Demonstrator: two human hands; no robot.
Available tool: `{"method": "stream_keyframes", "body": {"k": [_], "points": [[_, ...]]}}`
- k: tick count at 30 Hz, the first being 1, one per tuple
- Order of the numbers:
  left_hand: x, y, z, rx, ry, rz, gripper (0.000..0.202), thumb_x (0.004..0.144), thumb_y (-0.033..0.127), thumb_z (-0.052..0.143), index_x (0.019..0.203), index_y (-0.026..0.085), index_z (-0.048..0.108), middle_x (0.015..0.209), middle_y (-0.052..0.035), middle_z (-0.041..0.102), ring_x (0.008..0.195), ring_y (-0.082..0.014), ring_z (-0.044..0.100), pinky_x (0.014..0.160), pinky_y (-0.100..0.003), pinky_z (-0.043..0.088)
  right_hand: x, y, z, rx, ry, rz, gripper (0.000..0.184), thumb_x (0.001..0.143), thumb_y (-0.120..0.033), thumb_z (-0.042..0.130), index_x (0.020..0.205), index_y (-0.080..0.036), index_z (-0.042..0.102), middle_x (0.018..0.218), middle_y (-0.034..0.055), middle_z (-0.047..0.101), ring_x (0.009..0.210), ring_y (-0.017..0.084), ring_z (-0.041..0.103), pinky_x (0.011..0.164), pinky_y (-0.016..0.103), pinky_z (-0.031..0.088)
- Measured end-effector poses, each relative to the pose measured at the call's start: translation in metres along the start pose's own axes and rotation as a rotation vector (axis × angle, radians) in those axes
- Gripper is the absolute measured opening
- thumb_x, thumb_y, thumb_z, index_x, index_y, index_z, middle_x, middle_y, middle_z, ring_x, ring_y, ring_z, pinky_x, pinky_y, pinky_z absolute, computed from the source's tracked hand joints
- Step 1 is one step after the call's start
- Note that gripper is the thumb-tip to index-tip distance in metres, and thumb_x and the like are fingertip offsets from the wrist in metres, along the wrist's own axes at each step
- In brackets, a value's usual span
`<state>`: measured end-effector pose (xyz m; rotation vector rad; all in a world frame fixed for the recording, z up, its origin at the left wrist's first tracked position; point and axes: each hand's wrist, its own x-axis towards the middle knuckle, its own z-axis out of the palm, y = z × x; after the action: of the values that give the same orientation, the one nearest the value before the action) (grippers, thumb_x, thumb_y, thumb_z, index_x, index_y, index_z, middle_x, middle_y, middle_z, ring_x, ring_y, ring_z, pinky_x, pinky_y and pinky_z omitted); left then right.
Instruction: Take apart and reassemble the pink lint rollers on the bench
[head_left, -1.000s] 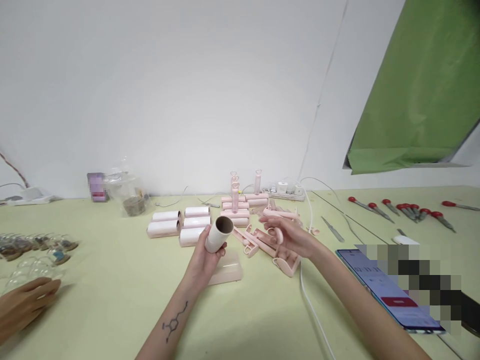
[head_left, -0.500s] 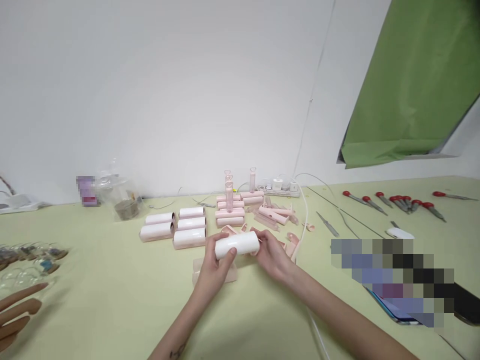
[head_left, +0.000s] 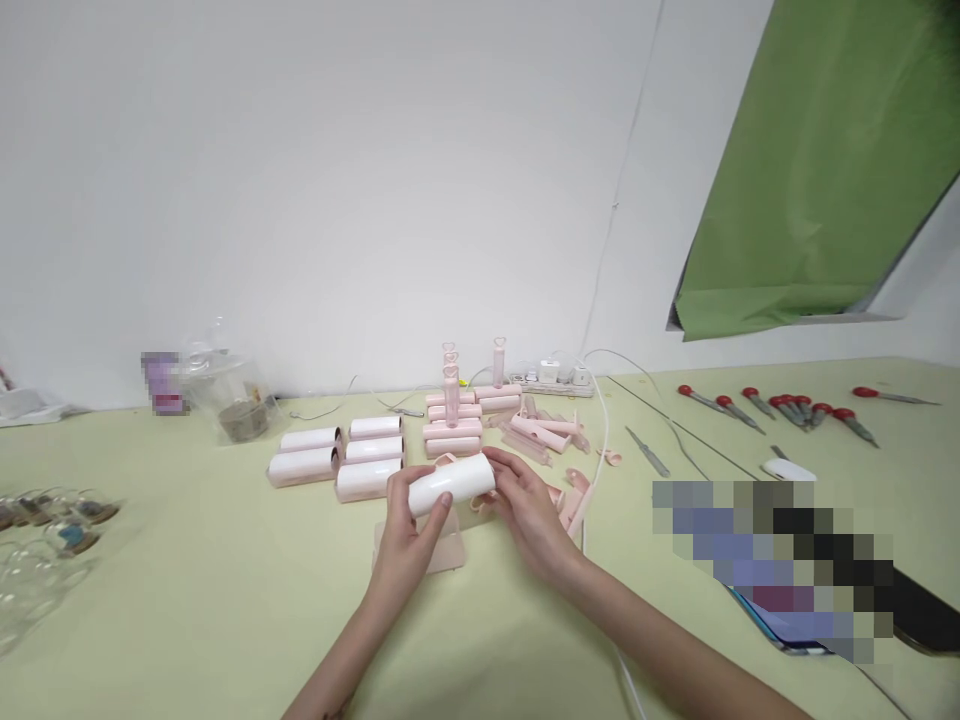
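A white lint-roller roll (head_left: 454, 484) is held up above the table, tilted with its right end higher. My left hand (head_left: 411, 525) wraps round its left part, thumb lying along the near side. The fingers of my right hand (head_left: 523, 502) are closed at the roll's right end, and their tips are partly hidden behind it. Below sits a pale pink translucent case (head_left: 446, 552), partly covered by my left hand. Loose pink handle parts (head_left: 576, 500) lie just right of my right hand.
White rolls (head_left: 371, 478) lie in rows on the left. Behind my hands are stacked pink cylinders (head_left: 452, 430), upright pink handles (head_left: 499, 362) and a power strip (head_left: 555, 384). Red-handled tools (head_left: 855, 425), tweezers (head_left: 647, 451) and a phone (head_left: 780, 615) are rightward. Glass domes (head_left: 75, 535) stand far left.
The roll and both hands have shifted slightly left in the picture, and the roll tilts more. My right fingers have moved over its right end. Another person's hand at lower left is gone from view.
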<state>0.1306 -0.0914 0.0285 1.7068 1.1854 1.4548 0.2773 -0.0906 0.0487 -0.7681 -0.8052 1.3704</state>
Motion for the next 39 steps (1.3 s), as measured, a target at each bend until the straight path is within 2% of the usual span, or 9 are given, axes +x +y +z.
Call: {"method": "stream_keyframes", "body": {"k": [5, 10, 17, 21, 26, 30, 32, 37, 39], "points": [[0.000, 0.001, -0.002, -0.052, 0.028, -0.101, 0.033, 0.077, 0.043, 0.050, 0.103, 0.024, 0.042, 0.098, -0.0038, 0.048, 0.087, -0.0189, 0.051, 0.068, -0.027, 0.041, -0.001, -0.001, 0.000, -0.179, 0.031, -0.227, 0.025, 0.073, -0.031, 0.060, 0.096, -0.022, 0.059, 0.105, 0.0044, 0.061, 0.093, 0.020, 0.055, 0.073, 0.029, 0.047], [-0.002, 0.003, 0.001, -0.137, 0.022, -0.141, 0.039, 0.075, 0.046, 0.052, 0.104, 0.022, 0.040, 0.090, -0.0026, 0.050, 0.075, -0.0159, 0.052, 0.059, -0.024, 0.042, -0.005, -0.002, -0.001, -0.420, -0.061, -0.353, 0.031, 0.083, -0.033, 0.048, 0.111, -0.024, 0.056, 0.116, 0.0032, 0.057, 0.107, 0.021, 0.050, 0.080, 0.028, 0.045], [-0.008, 0.006, 0.005, -0.138, 0.074, -0.097, 0.037, 0.078, 0.045, 0.050, 0.106, 0.024, 0.038, 0.097, -0.0032, 0.048, 0.077, -0.0152, 0.051, 0.063, -0.024, 0.042, -0.012, -0.001, -0.001, -0.481, -0.044, -0.492, 0.032, 0.085, -0.031, 0.047, 0.115, -0.026, 0.056, 0.121, 0.0018, 0.054, 0.115, 0.020, 0.044, 0.093, 0.032, 0.040], [-0.011, 0.005, 0.005, -0.122, 0.084, -0.083, 0.037, 0.080, 0.044, 0.049, 0.109, 0.026, 0.036, 0.103, -0.0046, 0.046, 0.082, -0.0162, 0.051, 0.065, -0.024, 0.042, -0.016, -0.002, 0.000, -0.474, -0.074, -0.515, 0.033, 0.084, -0.030, 0.048, 0.116, -0.028, 0.055, 0.123, 0.0004, 0.053, 0.118, 0.021, 0.042, 0.097, 0.036, 0.037], [-0.011, 0.007, 0.005, -0.133, 0.097, -0.053, 0.037, 0.080, 0.044, 0.048, 0.108, 0.024, 0.036, 0.107, -0.0067, 0.044, 0.092, -0.0192, 0.050, 0.069, -0.026, 0.042, -0.017, 0.000, 0.000, -0.441, -0.119, -0.478, 0.040, 0.082, -0.028, 0.052, 0.121, -0.027, 0.049, 0.128, 0.0017, 0.048, 0.118, 0.021, 0.041, 0.097, 0.037, 0.038], [-0.010, 0.010, 0.006, -0.183, 0.074, -0.086, 0.038, 0.078, 0.046, 0.049, 0.106, 0.024, 0.036, 0.102, -0.0058, 0.047, 0.089, -0.0185, 0.052, 0.070, -0.027, 0.043, -0.016, 0.005, -0.003, -0.562, -0.122, -0.489, 0.045, 0.080, -0.027, 0.055, 0.124, -0.028, 0.045, 0.130, 0.0013, 0.045, 0.121, 0.021, 0.038, 0.100, 0.037, 0.033], [-0.011, 0.010, 0.006, -0.196, 0.051, -0.121, 0.038, 0.079, 0.047, 0.048, 0.107, 0.024, 0.036, 0.102, -0.0052, 0.049, 0.088, -0.0182, 0.052, 0.071, -0.027, 0.043, -0.017, 0.007, -0.004, -0.667, -0.139, -0.524, 0.054, 0.077, -0.028, 0.059, 0.128, -0.028, 0.040, 0.133, 0.0016, 0.042, 0.123, 0.021, 0.033, 0.101, 0.037, 0.030], [-0.014, 0.010, 0.005, -0.175, -0.010, -0.123, 0.038, 0.081, 0.049, 0.042, 0.110, 0.024, 0.037, 0.110, -0.0067, 0.048, 0.096, -0.0197, 0.050, 0.080, -0.030, 0.041, -0.017, 0.008, -0.004, -0.915, -0.182, -0.672, 0.095, 0.059, -0.035, 0.073, 0.136, -0.026, 0.018, 0.140, 0.0076, 0.027, 0.126, 0.028, 0.025, 0.100, 0.043, 0.030], [-0.016, 0.010, 0.006, -0.170, -0.008, -0.116, 0.038, 0.082, 0.049, 0.042, 0.110, 0.023, 0.038, 0.112, -0.0075, 0.048, 0.099, -0.0209, 0.049, 0.082, -0.032, 0.040, -0.015, 0.008, -0.004, -1.006, -0.188, -0.752, 0.101, 0.056, -0.040, 0.074, 0.136, -0.025, 0.013, 0.139, 0.0104, 0.025, 0.126, 0.031, 0.025, 0.098, 0.046, 0.031]]}}
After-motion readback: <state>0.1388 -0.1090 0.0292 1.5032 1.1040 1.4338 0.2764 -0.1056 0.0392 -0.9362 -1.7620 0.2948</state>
